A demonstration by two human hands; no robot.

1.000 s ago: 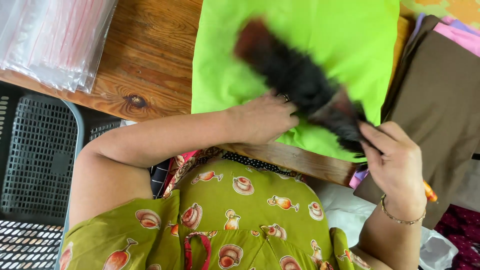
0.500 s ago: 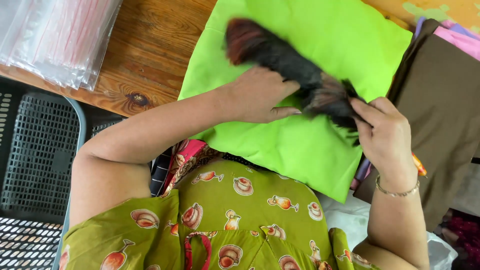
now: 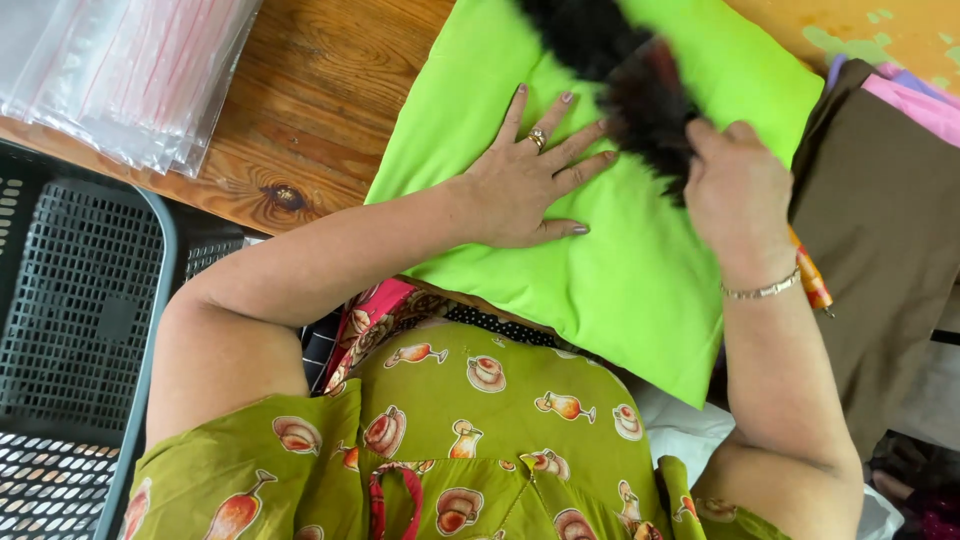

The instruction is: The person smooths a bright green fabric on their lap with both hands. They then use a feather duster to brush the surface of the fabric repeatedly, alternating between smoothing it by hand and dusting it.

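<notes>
The left hand (image 3: pixel 525 180) is lying flat on a bright green cushion (image 3: pixel 640 270), fingers spread wide and pressing down on the fabric, with a ring showing on one finger. The fingertips are just reaching the edge of a dark furry piece (image 3: pixel 620 70) (black with a reddish-brown tinge, looks like a strip of fake fur) that is running diagonally across the far part of the cushion and going out of view at the top.

The right hand (image 3: pixel 735 195) is sitting at the lower end of that furry piece, fingers curled in and closed on the fur, with a thin bracelet on the wrist.

The cushion is resting on a wooden tabletop (image 3: pixel 320 90), and its near corner is hanging over the near edge of the tabletop toward the person's lap. A stack of clear plastic bags (image 3: pixel 120 70) is lying at the far left corner of the tabletop. Along the right edge, folded fabric in brown (image 3: pixel 880 230) and pink (image 3: pixel 920 105) is piling up just beside the cushion. A dark plastic crate (image 3: pixel 70 330) with a mesh pattern is sitting below the tabletop's left side.
</notes>
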